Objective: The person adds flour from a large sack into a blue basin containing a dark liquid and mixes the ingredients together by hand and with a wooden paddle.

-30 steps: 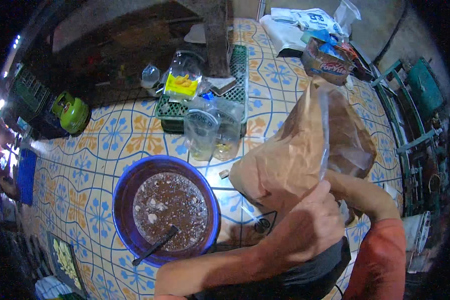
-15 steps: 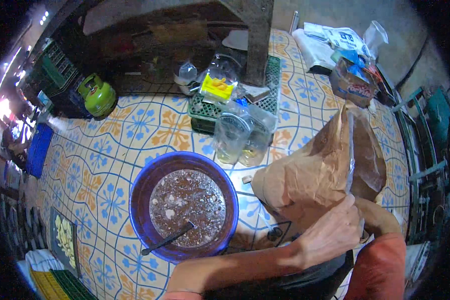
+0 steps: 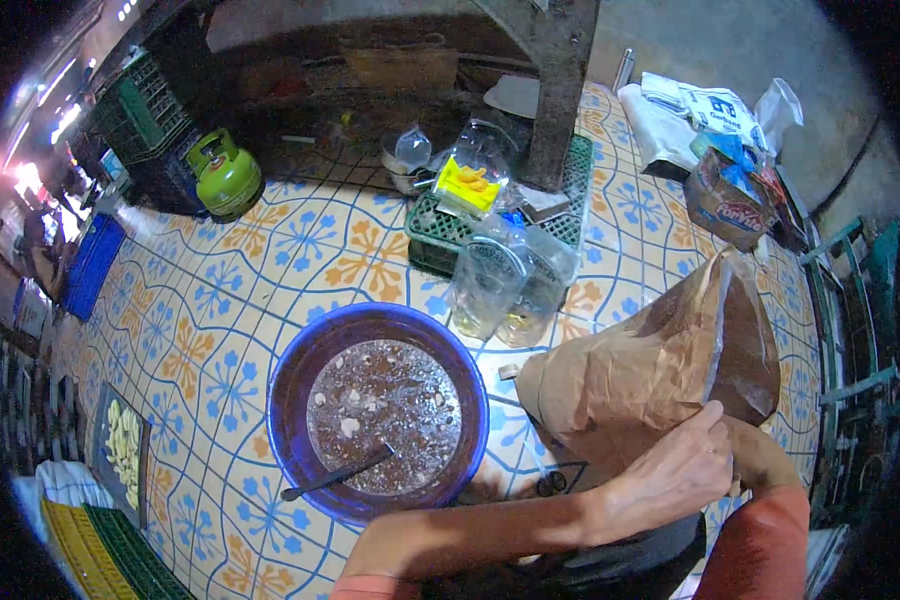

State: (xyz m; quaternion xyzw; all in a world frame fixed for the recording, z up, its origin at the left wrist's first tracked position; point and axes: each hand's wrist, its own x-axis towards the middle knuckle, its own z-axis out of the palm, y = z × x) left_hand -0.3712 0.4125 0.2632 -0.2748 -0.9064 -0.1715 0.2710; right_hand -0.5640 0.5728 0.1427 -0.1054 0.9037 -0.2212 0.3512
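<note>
A large brown paper bag (image 3: 620, 380) with a clear liner leans at the lower right, its mouth gaping rightward. My left hand (image 3: 680, 465) is closed on the bag's edge. My right hand (image 3: 745, 450) is just behind it at the bag, its fingers mostly hidden. Left of the bag is a blue-rimmed tub (image 3: 282, 385) of brown liquid with white flecks and lumps, a dark stirring tool (image 3: 320, 485) resting across it. Two clear plastic bags (image 3: 485, 285) lie above the tub.
Beyond are a green crate (image 3: 430, 245) bearing bags, a wooden post (image 3: 560, 90), a green gas cylinder (image 3: 225, 180) and a cardboard box (image 3: 725, 210). At left are a blue crate (image 3: 90, 265) and a board (image 3: 140, 480) with pale pieces; a green frame (image 3: 855, 380) stands at right.
The view has swung, so the surroundings appear shifted down and right. My left hand has moved right and down with the bag's edge; the bag's top sits lower in view.
</note>
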